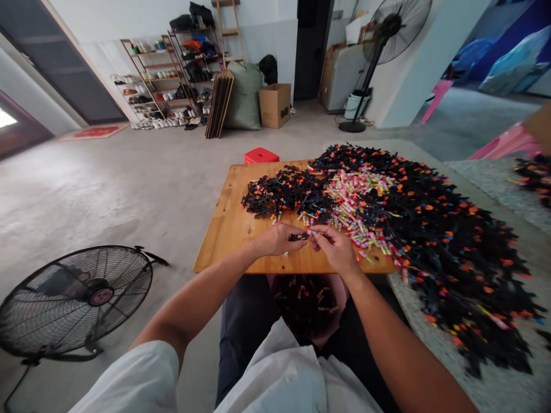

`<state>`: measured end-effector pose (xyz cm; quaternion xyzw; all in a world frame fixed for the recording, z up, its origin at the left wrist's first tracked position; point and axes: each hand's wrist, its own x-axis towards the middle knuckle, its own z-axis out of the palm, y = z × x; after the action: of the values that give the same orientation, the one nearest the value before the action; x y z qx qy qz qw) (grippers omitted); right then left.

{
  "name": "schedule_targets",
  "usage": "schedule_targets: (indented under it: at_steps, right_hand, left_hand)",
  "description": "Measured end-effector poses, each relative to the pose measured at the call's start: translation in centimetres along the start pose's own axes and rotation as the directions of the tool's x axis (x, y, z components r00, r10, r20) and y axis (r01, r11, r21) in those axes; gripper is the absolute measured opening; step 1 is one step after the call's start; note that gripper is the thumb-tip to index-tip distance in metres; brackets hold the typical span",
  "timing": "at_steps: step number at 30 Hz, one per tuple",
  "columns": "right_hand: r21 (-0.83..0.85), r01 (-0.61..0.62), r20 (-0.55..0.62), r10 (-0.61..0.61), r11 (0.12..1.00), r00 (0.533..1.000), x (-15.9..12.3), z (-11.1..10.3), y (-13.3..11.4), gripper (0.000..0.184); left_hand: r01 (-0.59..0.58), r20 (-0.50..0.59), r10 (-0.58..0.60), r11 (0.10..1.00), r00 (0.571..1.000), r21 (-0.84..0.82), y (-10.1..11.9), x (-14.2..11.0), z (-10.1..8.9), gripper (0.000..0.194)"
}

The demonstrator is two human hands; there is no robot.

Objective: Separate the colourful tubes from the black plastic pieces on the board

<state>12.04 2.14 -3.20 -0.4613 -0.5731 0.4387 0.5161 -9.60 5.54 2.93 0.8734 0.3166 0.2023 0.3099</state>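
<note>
White shirt [284, 378] cloth lies nearest the camera, above dark trousers [245, 332]. Grey floor [107, 189] spreads out ahead and to the left. On the right, a big pile of black pieces [456, 246], dotted with orange and blue, covers much of a speckled grey surface [508, 390] and reaches onto the wooden table [228, 229]. A black fan [101, 295] is low on the floor at the left; a standing fan [390, 26] is near the far wall, where a green sack [243, 94] is beside a cardboard box [274, 106]. Between the legs, a pink tub [342, 295] holds more dark pieces. Just beyond the table's far edge is a red stool [261, 155]. Bright pink, yellow and white tubes [357, 189] lie heaped among the black pieces. Over the table's near part, the left hand [279, 239] has its thumb and fingers closed on a black piece [297, 237]. Close beside it, the right hand [338, 248] pinches a small pale piece [311, 232] between thumb and fingers, at the black piece's end.
</note>
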Motion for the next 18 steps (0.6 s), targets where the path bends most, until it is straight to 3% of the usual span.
schedule_targets:
  at_steps: [8, 14, 18]
  right_hand:
    - [-0.102, 0.042, 0.052, -0.036, 0.994, 0.998, -0.8, -0.5, -0.4, 0.031]
    - [-0.139, 0.019, 0.141, 0.001, 0.990, 0.990, -1.3, -1.2, -1.0, 0.031]
    - [-0.131, -0.032, 0.179, 0.055, 0.991, 0.982, -2.0, -1.9, -1.3, 0.032]
  left_hand:
    - [-0.117, 0.102, 0.109, 0.990, 0.989, 0.075, -0.1, 0.0, -0.3, 0.025]
    - [-0.117, 0.138, 0.086, 0.965, 0.987, 0.235, 0.0, -0.2, -0.2, 0.026]
    - [-0.121, 0.161, 0.101, 0.985, 0.982, 0.123, -0.3, -0.7, 1.2, 0.028]
